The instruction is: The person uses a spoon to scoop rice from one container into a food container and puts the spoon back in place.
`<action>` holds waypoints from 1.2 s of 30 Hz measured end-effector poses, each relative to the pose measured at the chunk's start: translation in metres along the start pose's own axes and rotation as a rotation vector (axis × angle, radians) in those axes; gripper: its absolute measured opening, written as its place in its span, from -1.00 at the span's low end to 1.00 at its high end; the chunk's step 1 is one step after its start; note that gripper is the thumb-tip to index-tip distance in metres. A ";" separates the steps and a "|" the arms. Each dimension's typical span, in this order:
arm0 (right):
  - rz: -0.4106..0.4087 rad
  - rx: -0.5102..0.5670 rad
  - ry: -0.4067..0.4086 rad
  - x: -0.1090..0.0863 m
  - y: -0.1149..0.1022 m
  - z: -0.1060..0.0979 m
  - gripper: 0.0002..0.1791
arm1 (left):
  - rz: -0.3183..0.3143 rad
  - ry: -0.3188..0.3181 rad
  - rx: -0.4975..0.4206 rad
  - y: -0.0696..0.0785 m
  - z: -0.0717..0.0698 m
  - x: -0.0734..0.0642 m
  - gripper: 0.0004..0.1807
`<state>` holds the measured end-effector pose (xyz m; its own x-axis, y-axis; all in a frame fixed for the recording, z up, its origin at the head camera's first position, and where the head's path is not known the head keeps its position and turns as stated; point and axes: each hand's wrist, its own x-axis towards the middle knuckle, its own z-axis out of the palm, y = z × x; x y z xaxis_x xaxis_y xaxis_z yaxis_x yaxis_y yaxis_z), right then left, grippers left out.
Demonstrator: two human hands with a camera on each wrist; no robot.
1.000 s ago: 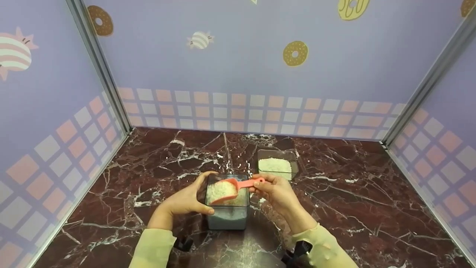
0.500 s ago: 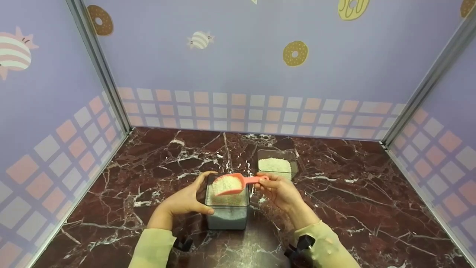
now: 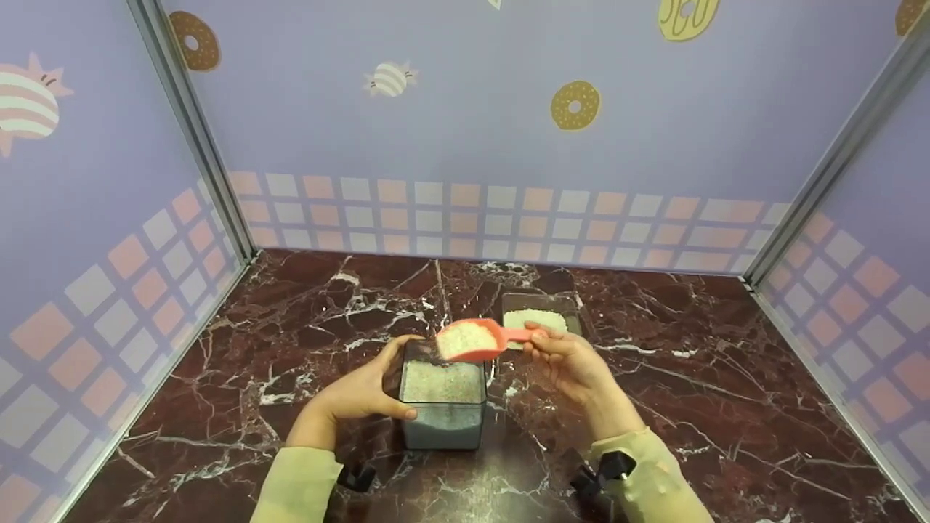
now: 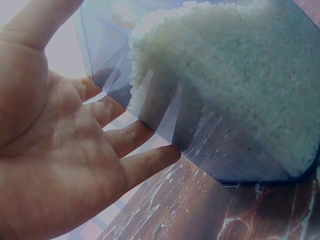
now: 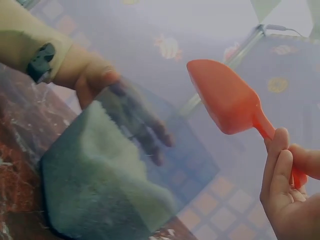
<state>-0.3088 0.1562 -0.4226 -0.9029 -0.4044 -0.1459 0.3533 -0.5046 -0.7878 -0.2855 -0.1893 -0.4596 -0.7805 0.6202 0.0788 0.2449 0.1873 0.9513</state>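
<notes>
A clear square-sided container (image 3: 443, 427) part full of white rice (image 4: 240, 65) stands at the front centre. My left hand (image 3: 361, 392) holds its left side, thumb on the near wall and fingers by the far wall; in the left wrist view its fingertips touch the clear plastic. With my right hand (image 3: 574, 367) I pinch the handle of an orange-red scoop (image 5: 225, 100). Heaped with rice, the scoop is in the air above the container's back right rim. Only its underside shows in the right wrist view.
Behind my right hand, a second clear container (image 3: 541, 300) with rice sits on the dark red marbled tabletop (image 3: 690, 392). Scattered grains lie between the two containers. Patterned lilac panels (image 3: 465, 131) close off the back and both sides.
My right hand has lifted the loaded scoop up, back and to the right, away from the rice in the front container. My left hand has stayed in place on that container.
</notes>
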 end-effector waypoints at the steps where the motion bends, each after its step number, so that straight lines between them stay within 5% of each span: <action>1: -0.006 0.000 0.017 -0.001 -0.003 -0.002 -0.53 | 0.000 -0.001 0.004 0.000 0.000 0.000 0.17; 6: -0.049 0.082 0.129 -0.003 -0.021 -0.014 -0.65 | -0.015 0.008 0.032 0.000 0.000 -0.001 0.17; 13: -0.165 0.165 0.202 -0.002 -0.038 -0.041 -0.74 | 0.008 -0.015 -0.042 0.000 0.000 0.000 0.17; 18: -0.265 0.060 0.329 0.009 -0.035 -0.058 -0.77 | 0.026 -0.031 -0.070 -0.001 0.000 0.000 0.16; 25: -0.415 -0.193 0.512 0.024 -0.020 -0.071 -0.50 | 0.031 -0.026 -0.077 -0.002 0.000 0.001 0.16; 36: -0.535 -0.372 0.613 0.025 -0.017 -0.074 -0.60 | 0.005 -0.008 -0.015 0.001 0.000 -0.001 0.17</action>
<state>-0.3553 0.2114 -0.4573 -0.9341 0.3462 0.0867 -0.1588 -0.1856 -0.9697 -0.2848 -0.1900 -0.4589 -0.7746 0.6272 0.0812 0.2401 0.1729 0.9552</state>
